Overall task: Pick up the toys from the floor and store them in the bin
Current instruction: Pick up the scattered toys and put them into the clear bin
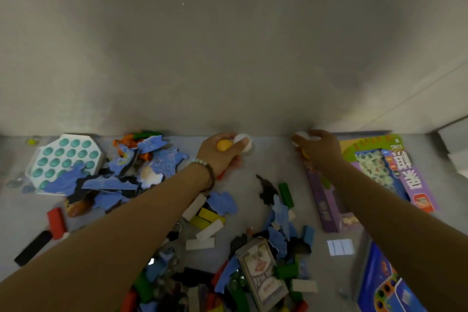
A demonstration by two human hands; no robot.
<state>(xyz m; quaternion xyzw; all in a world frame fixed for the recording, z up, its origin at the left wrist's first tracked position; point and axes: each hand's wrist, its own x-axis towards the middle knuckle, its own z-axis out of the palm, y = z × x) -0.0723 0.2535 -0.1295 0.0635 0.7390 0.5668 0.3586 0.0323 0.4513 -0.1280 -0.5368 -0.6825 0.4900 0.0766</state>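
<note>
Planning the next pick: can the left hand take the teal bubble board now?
Probably not: the left hand holds an orange ball and a white ball; puzzle pieces also overlap the bubble board.

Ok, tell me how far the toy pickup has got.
Early: no bin in view, nothing visibly stored. Left hand grips a yellow ball and a white ball; right hand grips another white ball. Puzzle pieces, blocks, bubble toy, card box lie on the floor.

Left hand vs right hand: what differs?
Left hand grips a yellow ball and a white ball, both plain to see; right hand grips a half-hidden white ball. Left wears bead bracelets; right wears none. Both reach to the foot of the wall.
</note>
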